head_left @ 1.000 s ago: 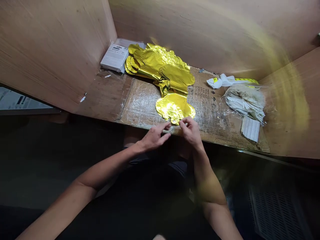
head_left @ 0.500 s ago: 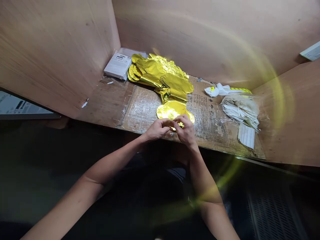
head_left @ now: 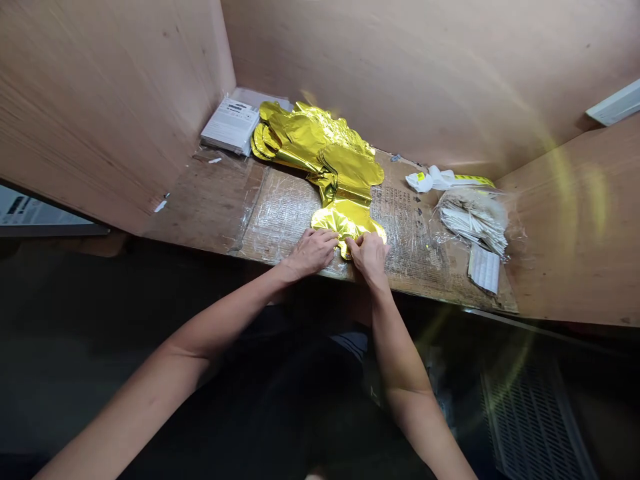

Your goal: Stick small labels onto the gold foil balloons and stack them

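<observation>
Cardboard-covered bench point(head_left: 280, 227) holds the gold foil balloon point(head_left: 336, 220), and both hands have just come down onto it. I see the left hand point(head_left: 311, 253) lying open, unclenched, while the right hand point(head_left: 369, 259) pinches its lower rim.

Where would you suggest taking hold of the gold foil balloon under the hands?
I would pinch the gold foil balloon by its rounded left lobe, coming from above on the left: it lies flat on the plastic-wrapped cardboard, that edge looks free, and the left hand sits beside it.
</observation>
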`<state>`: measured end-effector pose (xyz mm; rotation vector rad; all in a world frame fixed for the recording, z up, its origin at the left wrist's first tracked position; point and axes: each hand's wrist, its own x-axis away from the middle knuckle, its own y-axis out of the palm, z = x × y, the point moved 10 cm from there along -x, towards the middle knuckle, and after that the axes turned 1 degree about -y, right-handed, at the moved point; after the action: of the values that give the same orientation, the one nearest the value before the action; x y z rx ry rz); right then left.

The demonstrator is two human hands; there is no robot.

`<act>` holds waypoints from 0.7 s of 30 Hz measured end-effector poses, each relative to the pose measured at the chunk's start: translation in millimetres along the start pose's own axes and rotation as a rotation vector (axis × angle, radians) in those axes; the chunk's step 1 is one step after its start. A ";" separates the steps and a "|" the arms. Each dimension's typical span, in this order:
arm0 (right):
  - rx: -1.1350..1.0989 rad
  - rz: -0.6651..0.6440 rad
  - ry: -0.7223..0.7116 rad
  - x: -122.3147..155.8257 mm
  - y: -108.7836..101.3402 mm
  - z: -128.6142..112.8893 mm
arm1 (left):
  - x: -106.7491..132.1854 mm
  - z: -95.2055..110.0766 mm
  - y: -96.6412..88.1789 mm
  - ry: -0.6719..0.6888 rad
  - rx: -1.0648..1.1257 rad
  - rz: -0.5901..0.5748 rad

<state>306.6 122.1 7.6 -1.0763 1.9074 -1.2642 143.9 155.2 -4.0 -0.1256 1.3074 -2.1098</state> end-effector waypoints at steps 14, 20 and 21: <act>0.133 -0.177 0.172 -55.9 -12.4 57.8 | -9.1 -22.5 -18.3 -0.207 -0.104 0.100; 0.056 -0.181 0.168 -61.4 -7.7 60.1 | -61.1 -49.1 -32.9 -0.345 -0.057 0.111; 0.040 -0.204 0.166 -64.6 -3.5 57.9 | -76.7 -59.4 -33.8 -0.411 -0.061 0.076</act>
<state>386.8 152.1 -7.2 -1.2024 1.9218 -1.5412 164.8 254.3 13.2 -0.4991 1.1083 -1.8549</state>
